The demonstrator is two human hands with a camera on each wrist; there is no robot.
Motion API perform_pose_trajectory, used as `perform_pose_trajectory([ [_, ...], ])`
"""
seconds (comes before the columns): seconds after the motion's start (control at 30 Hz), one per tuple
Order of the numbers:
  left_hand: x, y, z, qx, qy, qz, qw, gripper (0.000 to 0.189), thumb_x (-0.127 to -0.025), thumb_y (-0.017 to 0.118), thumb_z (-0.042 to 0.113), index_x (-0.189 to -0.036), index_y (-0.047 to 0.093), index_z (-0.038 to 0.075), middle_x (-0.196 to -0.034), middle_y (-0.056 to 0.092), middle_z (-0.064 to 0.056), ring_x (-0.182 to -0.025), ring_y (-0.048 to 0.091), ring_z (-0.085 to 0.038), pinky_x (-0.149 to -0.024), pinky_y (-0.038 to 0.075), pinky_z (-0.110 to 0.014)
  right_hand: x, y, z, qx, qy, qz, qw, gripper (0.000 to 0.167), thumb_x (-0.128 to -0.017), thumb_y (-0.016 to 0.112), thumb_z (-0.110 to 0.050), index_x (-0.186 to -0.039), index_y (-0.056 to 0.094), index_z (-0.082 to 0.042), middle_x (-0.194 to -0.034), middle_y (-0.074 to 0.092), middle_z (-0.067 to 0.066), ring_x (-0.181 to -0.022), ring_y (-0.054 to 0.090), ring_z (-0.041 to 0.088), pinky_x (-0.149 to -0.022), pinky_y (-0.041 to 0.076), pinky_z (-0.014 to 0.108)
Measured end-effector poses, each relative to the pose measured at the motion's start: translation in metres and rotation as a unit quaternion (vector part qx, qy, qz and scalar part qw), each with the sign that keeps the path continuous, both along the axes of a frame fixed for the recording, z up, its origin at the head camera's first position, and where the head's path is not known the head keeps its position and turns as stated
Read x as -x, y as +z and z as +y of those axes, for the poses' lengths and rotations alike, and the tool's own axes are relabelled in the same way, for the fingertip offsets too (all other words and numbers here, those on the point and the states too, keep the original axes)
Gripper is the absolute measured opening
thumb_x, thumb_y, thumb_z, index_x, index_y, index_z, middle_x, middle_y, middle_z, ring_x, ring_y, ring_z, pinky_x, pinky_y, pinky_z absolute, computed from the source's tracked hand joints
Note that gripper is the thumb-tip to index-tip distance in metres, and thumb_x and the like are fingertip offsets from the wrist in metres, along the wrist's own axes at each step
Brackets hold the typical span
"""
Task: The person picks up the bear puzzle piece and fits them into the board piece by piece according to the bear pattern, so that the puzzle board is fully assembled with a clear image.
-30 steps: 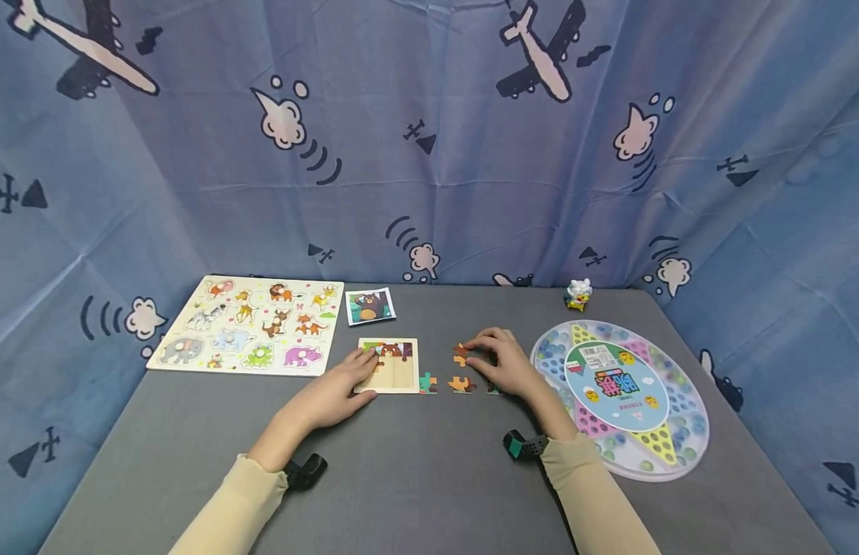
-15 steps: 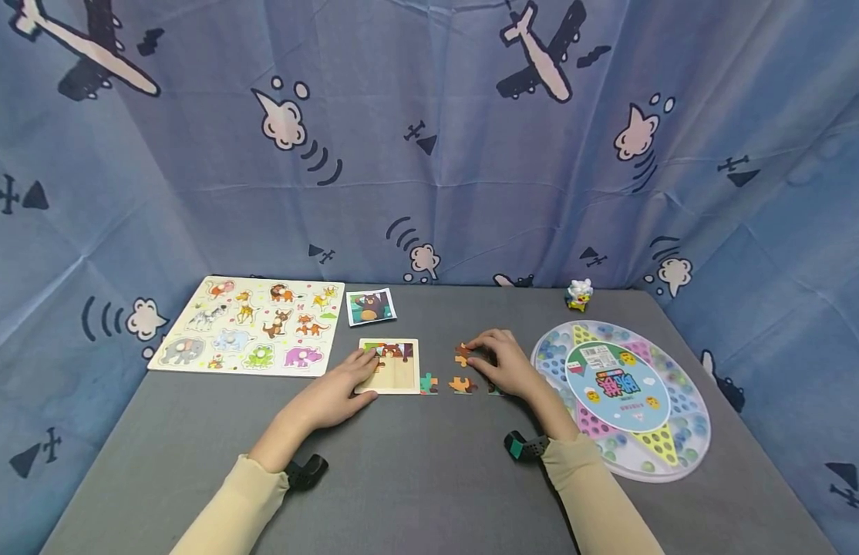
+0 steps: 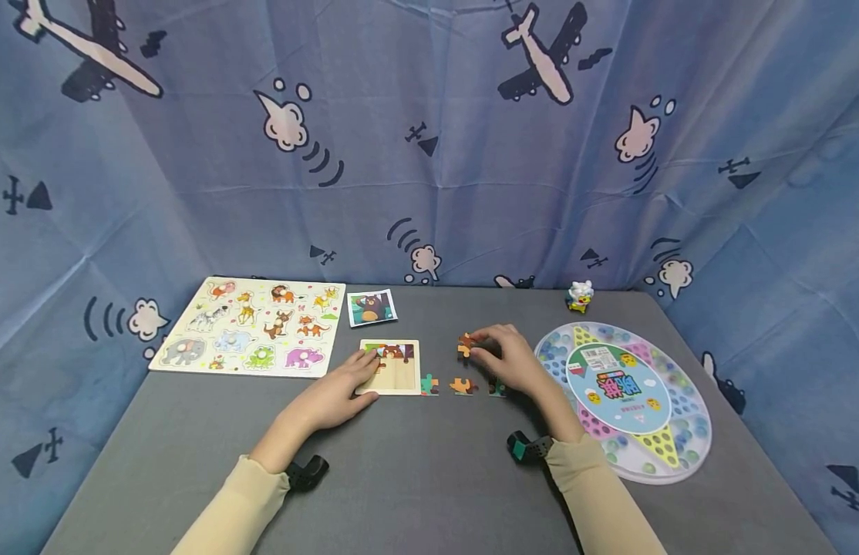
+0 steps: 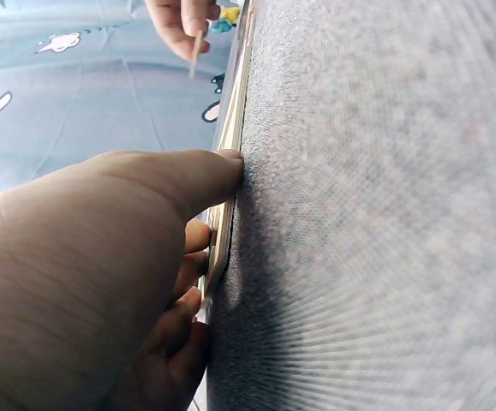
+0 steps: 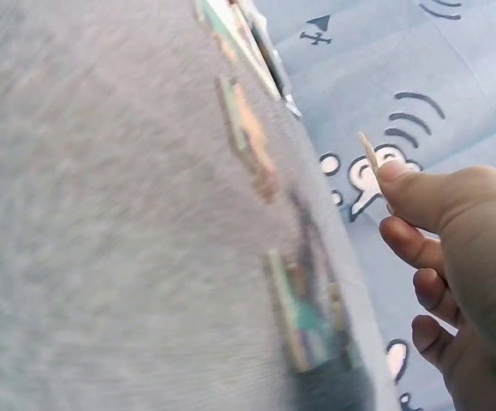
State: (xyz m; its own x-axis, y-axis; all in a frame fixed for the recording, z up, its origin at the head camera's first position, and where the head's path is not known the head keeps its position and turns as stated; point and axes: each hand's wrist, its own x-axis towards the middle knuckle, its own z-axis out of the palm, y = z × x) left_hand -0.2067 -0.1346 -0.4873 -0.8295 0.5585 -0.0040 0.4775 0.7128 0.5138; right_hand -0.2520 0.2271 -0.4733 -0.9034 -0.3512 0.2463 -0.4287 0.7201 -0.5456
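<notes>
My left hand [image 3: 339, 389] rests on the left side of a small wooden puzzle tray [image 3: 402, 378], its fingers fairly straight and lying over the frame. In the left wrist view the thumb [image 4: 209, 178] touches the tray's near edge. Part of a bear picture fills the tray's upper strip; bare wood shows below. My right hand [image 3: 513, 358] pinches a brown and orange jigsaw piece [image 3: 464, 347] between thumb and fingers. That piece is tilted up off the table, and the right wrist view shows its thin edge beyond the thumb [image 5: 402, 188].
Loose jigsaw pieces lie right of the tray: a teal one [image 3: 429, 385], an orange one [image 3: 463, 385] and a dark green one [image 3: 496, 388]. Behind the tray is a bear picture card [image 3: 372, 307]. An animal peg board [image 3: 252, 327], round game board [image 3: 620, 393] and small figurine [image 3: 579, 295] stand around.
My right hand has lifted the brown and orange jigsaw piece from the table and tilted it upright, moving slightly away from me. The left hand has stayed on the tray.
</notes>
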Motion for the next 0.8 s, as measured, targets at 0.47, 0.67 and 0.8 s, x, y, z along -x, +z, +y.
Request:
perform_pose_trajectory([
  [0.47, -0.003, 0.0, -0.001, -0.002, 0.001, -0.005, 1.0, 0.063, -0.108, 0.063, 0.028, -0.16, 0.043, -0.001, -0.171, 0.032, -0.018, -0.161, 0.022, -0.039, -0.128, 0.027, -0.056, -0.003, 0.022, 0.004, 0.025, -0.015, 0.01, 0.9995, 0.029, -0.101, 0.075, -0.018, -0.126, 0.074, -0.003, -0.126, 0.073, 0.017, -0.119, 0.06, 0.042, -0.098, 0.051, 0.057],
  [0.67, -0.002, 0.001, -0.001, 0.001, -0.001, -0.004, 1.0, 0.064, -0.108, 0.063, 0.028, -0.161, 0.042, 0.0, -0.172, 0.032, -0.017, -0.161, 0.022, -0.039, -0.128, 0.027, -0.056, -0.001, 0.016, 0.0, 0.012, -0.017, 0.004, 0.9998, 0.028, -0.102, 0.075, -0.021, -0.125, 0.075, -0.006, -0.126, 0.073, 0.014, -0.115, 0.061, 0.038, -0.097, 0.051, 0.056],
  [0.8, 0.0, 0.002, -0.001, 0.002, -0.002, -0.003, 1.0, 0.064, -0.108, 0.063, 0.028, -0.161, 0.042, 0.0, -0.172, 0.031, -0.018, -0.161, 0.022, -0.039, -0.128, 0.027, -0.056, -0.001, 0.009, -0.008, 0.006, -0.018, 0.013, 0.9997, 0.028, -0.101, 0.076, -0.021, -0.124, 0.075, -0.006, -0.122, 0.074, 0.014, -0.112, 0.061, 0.035, -0.095, 0.051, 0.056],
])
